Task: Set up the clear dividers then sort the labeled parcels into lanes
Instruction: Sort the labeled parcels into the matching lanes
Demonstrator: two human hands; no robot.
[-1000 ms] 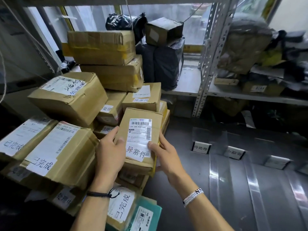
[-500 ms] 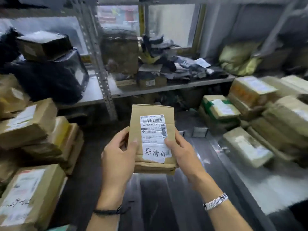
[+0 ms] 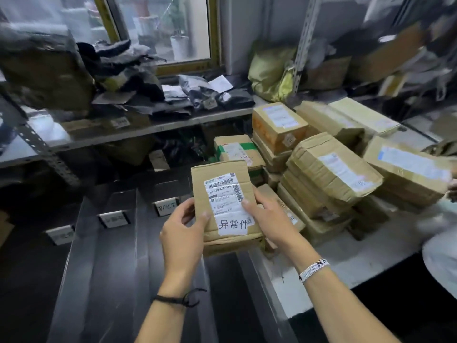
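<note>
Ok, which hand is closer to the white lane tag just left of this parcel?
Left. The left hand grips the parcel at its left edge, just beside the lane tag; the right hand holds the opposite edge, across the parcel.

Left hand (image 3: 181, 233) and right hand (image 3: 269, 219) held up together, fingers (image 3: 184, 210) curled round one parcel (image 3: 222, 179)

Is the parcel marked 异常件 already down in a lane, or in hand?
In hand. The left hand and right hand grip the parcel by its sides, label toward the camera, over the lanes.
</note>
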